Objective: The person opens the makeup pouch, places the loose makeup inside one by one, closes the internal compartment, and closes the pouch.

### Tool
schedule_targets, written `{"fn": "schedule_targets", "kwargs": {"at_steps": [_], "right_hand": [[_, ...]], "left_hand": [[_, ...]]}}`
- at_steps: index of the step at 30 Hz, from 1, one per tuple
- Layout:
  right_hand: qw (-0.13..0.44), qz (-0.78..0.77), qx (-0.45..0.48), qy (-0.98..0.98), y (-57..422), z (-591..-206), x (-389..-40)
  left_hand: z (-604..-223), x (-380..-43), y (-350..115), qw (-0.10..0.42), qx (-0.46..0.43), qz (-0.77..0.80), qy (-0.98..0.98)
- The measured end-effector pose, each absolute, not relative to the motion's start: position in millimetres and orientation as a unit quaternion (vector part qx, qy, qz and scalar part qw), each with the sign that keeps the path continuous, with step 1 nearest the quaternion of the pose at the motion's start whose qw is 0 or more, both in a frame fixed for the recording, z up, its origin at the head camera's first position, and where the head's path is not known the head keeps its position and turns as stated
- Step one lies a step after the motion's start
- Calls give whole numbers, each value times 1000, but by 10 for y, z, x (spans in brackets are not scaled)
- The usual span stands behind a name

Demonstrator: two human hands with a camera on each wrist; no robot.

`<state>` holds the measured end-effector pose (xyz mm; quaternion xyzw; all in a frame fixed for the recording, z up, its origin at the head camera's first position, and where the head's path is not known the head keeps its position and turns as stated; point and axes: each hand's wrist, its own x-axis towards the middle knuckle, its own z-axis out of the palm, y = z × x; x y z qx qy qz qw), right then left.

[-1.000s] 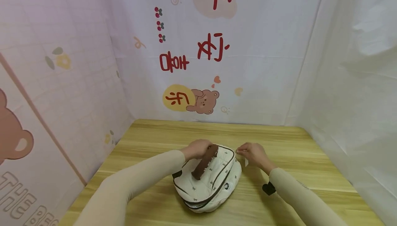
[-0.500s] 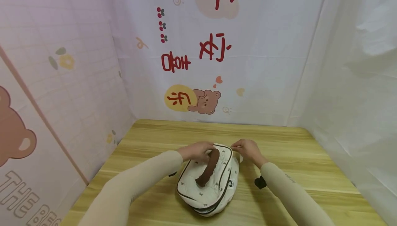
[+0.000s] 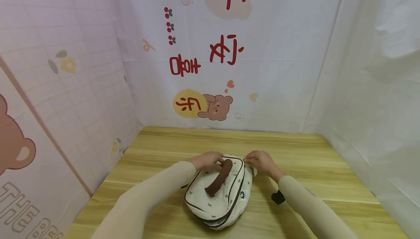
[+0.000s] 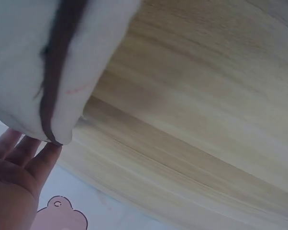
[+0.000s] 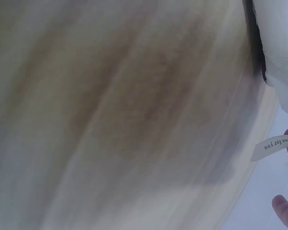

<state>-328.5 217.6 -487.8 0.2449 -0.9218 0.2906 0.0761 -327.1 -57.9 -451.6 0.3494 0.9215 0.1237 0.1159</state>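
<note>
A white quilted handbag [image 3: 200, 195] with small bow prints, brown piping and a brown handle [image 3: 219, 180] lies on the table, its zipped side facing right. My left hand [image 3: 208, 160] grips its far edge beside the handle. In the left wrist view, the fingers [image 4: 43, 160] of that hand lie against the bag's corner. My right hand [image 3: 261, 161] pinches the zipper pull at the far right corner. From those fingers hangs a pale ribbon [image 5: 277, 143] with printed letters, seen in the right wrist view. A dark gap shows along the zipper at the near end.
The wooden table [image 3: 315, 166] extends around the bag on all sides. White printed curtains [image 3: 275, 67] hang behind it and at both sides. A black wrist strap piece [image 3: 278, 197] sits under the right forearm.
The bag has turned a little, its near end shifting right and its top more level. My right hand has moved slightly left with the bag's corner; my left hand keeps its place at the far edge.
</note>
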Motion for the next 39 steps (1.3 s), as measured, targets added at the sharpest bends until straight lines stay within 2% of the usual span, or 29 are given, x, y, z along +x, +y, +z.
{"fn": "schedule_targets", "kwargs": {"at_steps": [5,12,16,22,24,29,32,35,39], "right_hand": [[97,256,283,-919,2278,-4903,-3206],[89,266,322,-904,2395,-4929,-3036],[112,260,332,-900,2396,-4922,-3022],[153,244,256,-923,2281,-4866,-3135],[154,240,225,-932,2219,-4839,-3181],[134,226,187,-947,2080,-4765,-3274],[118,222,184,-950,2031,-4734,-3304],[99,229,182,-951,2023,-4731,-3324],[68,257,186,-946,2045,-4765,-3333]], "left_hand": [[-4556,-3254,-559,121,319,135,930],[-4554,-3219,-554,124,279,163,938],[-4543,-3200,-553,121,235,196,944],[-4483,-3172,-576,68,171,240,953],[-4446,-3159,-585,52,158,255,952],[-4357,-3129,-600,54,128,275,951],[-4369,-3134,-615,42,147,257,954],[-4454,-3166,-634,20,212,228,950],[-4575,-3212,-671,30,289,232,928]]}}
